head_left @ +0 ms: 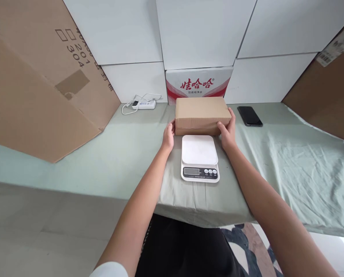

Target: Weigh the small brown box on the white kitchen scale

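Backdrop: white panels are stacked behind the counter (74, 154), which is draped in a pale green cloth; large brown cardboard sheets are leaned at 10 o'clock and 2 o'clock.
Cardboard box (202, 114): it is set flat on the cloth at 12 o'clock, just beyond the scale and in front of a red-and-white printed carton (199, 84). It is closed, so its contents cannot be told.
Left hand (168, 137): it is pressed against the box's left end, fingers curved round the lower corner.
Right hand (228, 131): it is laid against the box's right end, thumb on the front face, fingers wrapped behind. The box is thus clamped between both hands from opposite ends, a hold that is judged to keep it level.
Scale (199, 157): a white kitchen scale is placed between the forearms, its platform bare and its display turned toward the person, presumably so it can be read.
Phone (249, 115): a dark phone is laid face up at 1 o'clock, apart from the box.
Power strip (143, 103): it is left with its cable at 11 o'clock by the wall.
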Available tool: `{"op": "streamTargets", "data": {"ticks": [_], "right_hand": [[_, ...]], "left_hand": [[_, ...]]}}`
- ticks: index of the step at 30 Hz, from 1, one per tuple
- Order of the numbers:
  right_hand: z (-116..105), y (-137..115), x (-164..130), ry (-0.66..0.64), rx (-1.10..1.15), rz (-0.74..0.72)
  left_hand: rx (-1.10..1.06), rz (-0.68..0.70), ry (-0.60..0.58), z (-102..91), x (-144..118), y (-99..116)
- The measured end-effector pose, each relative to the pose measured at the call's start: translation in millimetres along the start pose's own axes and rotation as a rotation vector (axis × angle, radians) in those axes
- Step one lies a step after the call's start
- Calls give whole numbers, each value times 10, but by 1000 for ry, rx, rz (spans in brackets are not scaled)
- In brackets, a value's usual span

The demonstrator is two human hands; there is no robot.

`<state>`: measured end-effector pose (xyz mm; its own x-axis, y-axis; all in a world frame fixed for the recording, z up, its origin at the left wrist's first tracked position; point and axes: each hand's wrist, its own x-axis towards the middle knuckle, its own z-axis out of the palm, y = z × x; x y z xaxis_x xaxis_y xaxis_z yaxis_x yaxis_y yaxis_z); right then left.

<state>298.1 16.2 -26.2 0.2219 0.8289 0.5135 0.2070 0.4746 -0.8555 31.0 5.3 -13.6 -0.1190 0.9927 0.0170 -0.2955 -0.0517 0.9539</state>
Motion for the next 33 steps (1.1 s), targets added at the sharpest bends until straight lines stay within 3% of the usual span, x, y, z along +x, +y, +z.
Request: {"op": "streamTargets", "data": {"ticks": [22,33], "right_hand": [[-15,104,41,29,-17,18],[2,42,24,24,-28,32]], "left_hand": [[-4,-3,-30,7,-17,16],[-2,-9,-24,15,-17,2]]}}
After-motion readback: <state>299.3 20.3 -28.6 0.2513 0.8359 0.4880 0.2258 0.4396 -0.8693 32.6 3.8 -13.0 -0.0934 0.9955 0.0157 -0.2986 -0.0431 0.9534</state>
